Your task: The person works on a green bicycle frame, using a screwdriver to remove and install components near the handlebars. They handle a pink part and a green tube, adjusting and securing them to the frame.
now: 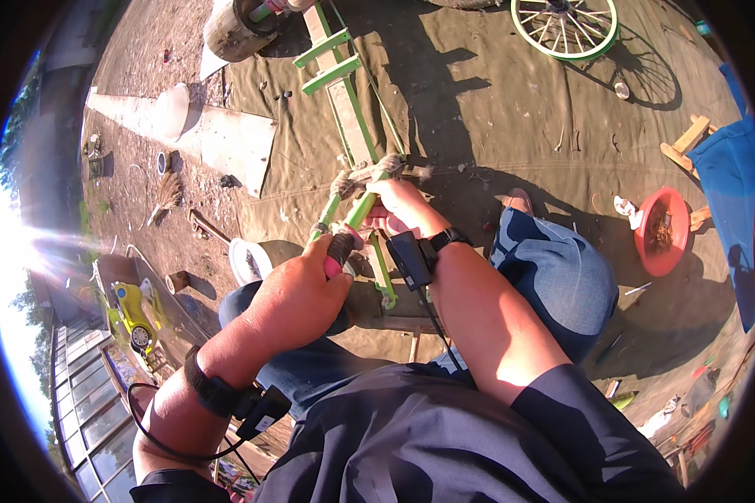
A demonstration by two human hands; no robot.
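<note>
A long green-painted wooden frame (354, 126) reaches from between my knees toward the far side. Near me it ends in green posts with pale rope wound tightly around their joints (341, 181). My left hand (298, 298) is closed around a dark ribbed piece with a pink end (337, 256), against the near part of the frame; its fingertips are mostly hidden. My right hand (403, 208) is on the right side, its fingers curled around a green post (362, 208) just below the rope binding. Another green bar (381, 270) slants down below my hands.
At the far right stands a green-rimmed spoked wheel (564, 29). A red basin (663, 232) is beside a blue-covered wooden seat (726, 180). To the left lie a white basin (249, 261), a brush (166, 194) and a yellow toy car (134, 314). A thick log (235, 32) is at the frame's far end.
</note>
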